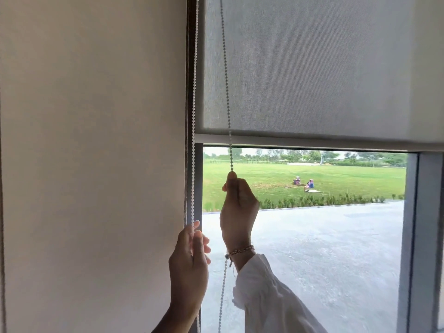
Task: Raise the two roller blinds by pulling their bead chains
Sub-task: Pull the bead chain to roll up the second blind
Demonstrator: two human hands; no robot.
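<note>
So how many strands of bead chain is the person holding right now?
2: a white bead chain strand along the window frame, pinched by the left hand; a second strand crossing the grey fabric blind, gripped by the right hand.

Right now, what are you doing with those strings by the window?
A person is raising a grey roller blind with its bead chain. The right hand grips the strand hanging in front of the blind, up high. The left hand holds the other strand, which runs down beside the window frame, lower down. The blind is partly up: its bottom bar hangs well above the hands, and grass and pavement show through the glass below it.
</note>
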